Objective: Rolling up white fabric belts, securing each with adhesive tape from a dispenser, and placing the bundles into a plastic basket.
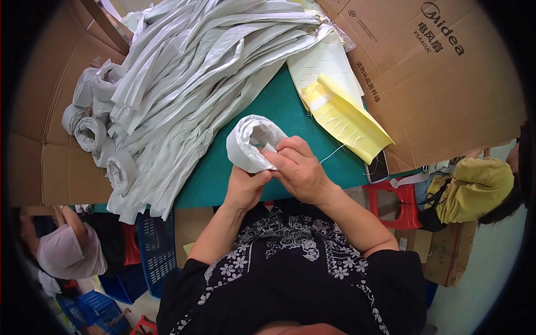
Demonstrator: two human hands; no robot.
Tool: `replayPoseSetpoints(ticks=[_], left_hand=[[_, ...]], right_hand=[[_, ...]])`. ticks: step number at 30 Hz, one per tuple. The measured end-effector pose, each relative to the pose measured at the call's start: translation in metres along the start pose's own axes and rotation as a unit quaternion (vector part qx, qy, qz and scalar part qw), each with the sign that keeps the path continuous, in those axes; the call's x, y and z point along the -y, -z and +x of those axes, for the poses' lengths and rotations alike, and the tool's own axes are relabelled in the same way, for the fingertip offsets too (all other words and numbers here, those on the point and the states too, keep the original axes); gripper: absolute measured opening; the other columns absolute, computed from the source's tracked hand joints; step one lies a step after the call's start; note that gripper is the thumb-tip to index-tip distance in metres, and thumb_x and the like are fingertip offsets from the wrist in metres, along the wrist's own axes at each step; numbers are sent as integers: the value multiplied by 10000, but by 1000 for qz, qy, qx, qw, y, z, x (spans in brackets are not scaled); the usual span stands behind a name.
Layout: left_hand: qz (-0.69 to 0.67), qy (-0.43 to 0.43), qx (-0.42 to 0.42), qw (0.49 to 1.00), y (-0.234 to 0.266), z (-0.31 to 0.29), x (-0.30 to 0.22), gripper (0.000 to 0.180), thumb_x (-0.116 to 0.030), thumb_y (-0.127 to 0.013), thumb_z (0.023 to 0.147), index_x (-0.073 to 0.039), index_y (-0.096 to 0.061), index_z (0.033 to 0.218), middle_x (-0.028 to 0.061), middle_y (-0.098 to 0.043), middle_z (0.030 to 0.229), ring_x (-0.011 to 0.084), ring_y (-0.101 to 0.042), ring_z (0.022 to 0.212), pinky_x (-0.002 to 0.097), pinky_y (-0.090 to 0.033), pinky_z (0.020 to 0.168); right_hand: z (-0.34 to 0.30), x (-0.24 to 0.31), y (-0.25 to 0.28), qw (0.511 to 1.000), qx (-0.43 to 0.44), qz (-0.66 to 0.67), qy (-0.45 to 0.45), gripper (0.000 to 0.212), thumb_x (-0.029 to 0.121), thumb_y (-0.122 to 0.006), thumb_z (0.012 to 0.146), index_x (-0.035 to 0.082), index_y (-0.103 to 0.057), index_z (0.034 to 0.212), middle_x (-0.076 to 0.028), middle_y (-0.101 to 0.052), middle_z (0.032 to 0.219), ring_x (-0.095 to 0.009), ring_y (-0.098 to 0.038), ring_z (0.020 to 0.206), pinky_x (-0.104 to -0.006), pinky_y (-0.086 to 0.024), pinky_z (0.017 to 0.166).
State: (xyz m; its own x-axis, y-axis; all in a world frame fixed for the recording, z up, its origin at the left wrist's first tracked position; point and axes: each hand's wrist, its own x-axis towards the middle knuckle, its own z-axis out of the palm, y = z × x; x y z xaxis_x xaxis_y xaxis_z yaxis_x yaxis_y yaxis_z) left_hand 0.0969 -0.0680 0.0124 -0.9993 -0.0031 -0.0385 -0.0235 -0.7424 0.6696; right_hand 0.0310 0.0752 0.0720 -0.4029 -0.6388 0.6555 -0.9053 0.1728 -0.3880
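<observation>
A rolled-up white strip (pixel 240 146), its layers wound into a loose ring with a hollow middle, is held up above the near part of the green table (pixel 279 103). My left hand (pixel 245 187) grips its lower side from below, fingers mostly hidden behind the roll. From the right, my right hand (pixel 301 170) pinches the ring's edge between thumb and fingers. Beyond and to the left lies a big heap of long, flat white strips (pixel 206 78), some hanging over the near table edge. Several finished-looking rolls (pixel 90 134) sit at the heap's left side.
Cardboard walls (pixel 424 100) stand at right and left. A yellow sheet with threads (pixel 349 120) lies on white paper (pixel 329 64); a phone (pixel 377 170) rests at the table edge. Red stools (pixel 393 204), blue crates (pixel 156 251) and two other people (pixel 469 187) are nearby.
</observation>
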Motion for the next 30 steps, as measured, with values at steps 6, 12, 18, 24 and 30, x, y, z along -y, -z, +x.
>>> replayPoseSetpoints(ticks=[6,12,18,24,30], left_hand=[[-92,12,60,994,7,-1,3,778,-90,-793,664,-70,-352,1305,21,-449,1260,189,-448,1161,341,-370,977],[90,6,36,995,34,-2,-5,779,-104,-832,604,-64,-417,1261,25,-515,1175,170,-506,1073,327,-415,926],[172,72,82,979,25,1,-37,694,-198,-834,603,-12,-475,1167,-6,-592,846,107,-569,738,292,-460,677],[202,-16,-130,970,24,-17,-36,421,-182,-649,824,-21,-473,1171,-62,-436,560,27,-323,459,208,-229,432],[212,-104,-196,952,15,-22,-40,205,-183,-533,910,-18,-540,1031,-63,-422,601,16,-312,471,185,-220,418]], right_hand=[[-3,3,0,980,-39,164,-108,624,74,-769,648,3,-417,1158,-104,-597,890,-244,-590,857,-337,-476,762],[-2,5,2,991,-10,84,-101,401,92,-775,613,35,-578,958,-73,-629,822,-256,-590,892,-323,-479,768],[-2,4,-1,997,-18,50,-48,302,90,-770,570,43,-614,825,-56,-624,772,-241,-586,891,-327,-484,746],[2,-11,8,999,28,-38,18,354,91,-760,504,49,-606,820,-47,-592,759,-216,-557,872,-324,-474,723],[9,-14,12,995,69,-41,62,334,86,-747,517,47,-593,810,-60,-569,791,-215,-528,899,-335,-459,728]])
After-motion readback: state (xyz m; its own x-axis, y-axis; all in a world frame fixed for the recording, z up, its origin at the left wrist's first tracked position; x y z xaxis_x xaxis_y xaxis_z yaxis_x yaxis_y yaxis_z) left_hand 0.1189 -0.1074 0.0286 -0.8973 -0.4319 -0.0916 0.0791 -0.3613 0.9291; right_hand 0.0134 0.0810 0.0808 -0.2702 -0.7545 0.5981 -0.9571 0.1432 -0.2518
